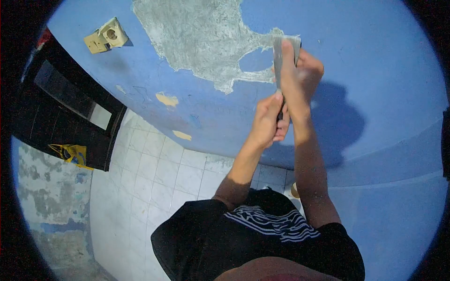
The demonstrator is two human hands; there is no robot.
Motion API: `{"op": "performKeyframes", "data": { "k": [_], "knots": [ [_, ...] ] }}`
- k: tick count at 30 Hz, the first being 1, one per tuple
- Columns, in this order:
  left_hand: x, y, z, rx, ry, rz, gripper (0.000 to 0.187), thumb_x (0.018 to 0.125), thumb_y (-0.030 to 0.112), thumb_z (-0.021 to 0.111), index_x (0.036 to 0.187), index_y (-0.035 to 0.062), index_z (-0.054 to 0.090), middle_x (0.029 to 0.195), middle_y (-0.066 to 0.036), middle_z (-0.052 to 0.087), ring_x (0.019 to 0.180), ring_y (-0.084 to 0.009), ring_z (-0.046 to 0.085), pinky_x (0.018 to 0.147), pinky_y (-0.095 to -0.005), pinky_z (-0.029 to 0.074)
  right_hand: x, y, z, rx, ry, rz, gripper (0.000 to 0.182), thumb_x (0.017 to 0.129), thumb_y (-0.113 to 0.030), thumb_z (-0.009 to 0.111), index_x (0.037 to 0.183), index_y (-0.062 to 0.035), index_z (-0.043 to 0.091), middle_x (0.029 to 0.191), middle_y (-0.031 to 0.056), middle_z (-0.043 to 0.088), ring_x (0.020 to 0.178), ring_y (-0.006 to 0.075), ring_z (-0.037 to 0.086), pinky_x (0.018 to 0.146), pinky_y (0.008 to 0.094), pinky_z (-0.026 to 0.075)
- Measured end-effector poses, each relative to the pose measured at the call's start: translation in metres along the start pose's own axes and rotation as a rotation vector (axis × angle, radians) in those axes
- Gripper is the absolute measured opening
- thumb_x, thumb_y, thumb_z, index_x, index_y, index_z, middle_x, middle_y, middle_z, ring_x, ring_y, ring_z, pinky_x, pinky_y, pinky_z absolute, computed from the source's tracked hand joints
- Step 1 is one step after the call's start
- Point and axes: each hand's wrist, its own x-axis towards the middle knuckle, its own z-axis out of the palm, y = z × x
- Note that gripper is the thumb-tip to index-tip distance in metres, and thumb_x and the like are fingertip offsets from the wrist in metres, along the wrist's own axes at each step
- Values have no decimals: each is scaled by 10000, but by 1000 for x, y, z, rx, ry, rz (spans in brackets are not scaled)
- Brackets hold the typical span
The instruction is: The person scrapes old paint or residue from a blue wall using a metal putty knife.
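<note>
A metal scraper (280, 58) is pressed flat against the blue painted wall (375, 70), its blade at the edge of a large bare grey patch (206, 37) where the paint is gone. My left hand (268, 121) grips the scraper's handle low down. My right hand (300, 70) is wrapped around the upper part, with fingers pushing on the back of the blade. A small island of blue paint (255, 61) sits just left of the blade.
A loose beige wall socket (107, 36) hangs at the upper left. Small yellowish chips (167, 99) mark the wall lower down. White floor tiles (154, 173) lie below, with a dark doorway (61, 107) and yellow item (70, 153) at left.
</note>
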Motion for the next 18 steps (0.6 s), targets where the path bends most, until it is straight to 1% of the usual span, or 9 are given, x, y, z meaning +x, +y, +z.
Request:
{"op": "performKeyframes", "data": {
  "k": [1,2,4,5,8,11,14,16,18],
  "knots": [
    [-1,-10,-2,-14,2,-1,415,1034,469,402,823,116,461,535,7,401,363,-65,314,305,-220,227,-1,6,0,-91,4,-60,423,953,-337,601,667,-30,649,488,45,581,440,129,608,420,288,457],
    [-5,-21,-4,-20,-4,11,415,1034,469,402,823,116,461,535,7,401,363,-65,314,305,-220,227,-8,11,-3,-92,2,-74,423,953,-337,601,667,-30,649,488,45,581,440,129,608,420,288,457],
    [-10,-38,-10,-14,28,-58,409,1040,459,389,819,120,452,538,1,396,362,-68,313,302,-226,222,-27,13,-11,-18,-31,108,418,957,-334,601,676,-30,657,492,40,585,424,121,589,408,283,450],
    [-12,-44,-12,-17,27,-51,409,1040,459,389,819,120,452,538,1,396,362,-68,313,302,-226,222,-32,16,-11,28,-38,192,400,954,-322,615,685,-30,665,495,33,586,419,111,580,398,277,443],
    [-16,-47,-16,-20,39,-99,401,1046,448,376,823,122,449,540,-1,394,363,-71,315,302,-232,227,-38,18,-9,97,12,255,390,942,-306,640,667,-31,665,499,17,581,426,94,570,395,276,433],
    [-13,-44,-10,-54,40,-147,395,1048,442,372,832,121,450,544,-3,398,364,-72,316,301,-235,230,-26,13,-12,101,-12,240,385,921,-275,673,627,-28,648,501,0,568,431,76,544,396,277,415],
    [-9,-53,-2,-115,-5,-81,392,1048,442,373,839,120,456,544,-4,402,364,-74,316,301,-237,231,-25,28,-12,101,3,202,386,908,-254,687,603,-23,632,497,-9,549,434,61,506,395,283,384],
    [-11,-50,1,-54,120,-72,413,1056,413,373,802,94,441,528,-2,387,359,-70,317,303,-230,232,-27,33,-13,91,12,211,378,903,-248,692,605,-24,628,491,-10,534,444,53,481,405,284,363],
    [-15,-45,-5,-42,94,-99,406,1052,429,373,818,106,451,536,-3,395,363,-74,315,306,-234,231,-27,35,-12,88,19,217,371,898,-242,696,607,-25,625,486,-10,519,453,45,456,414,284,343]
  ]
}}
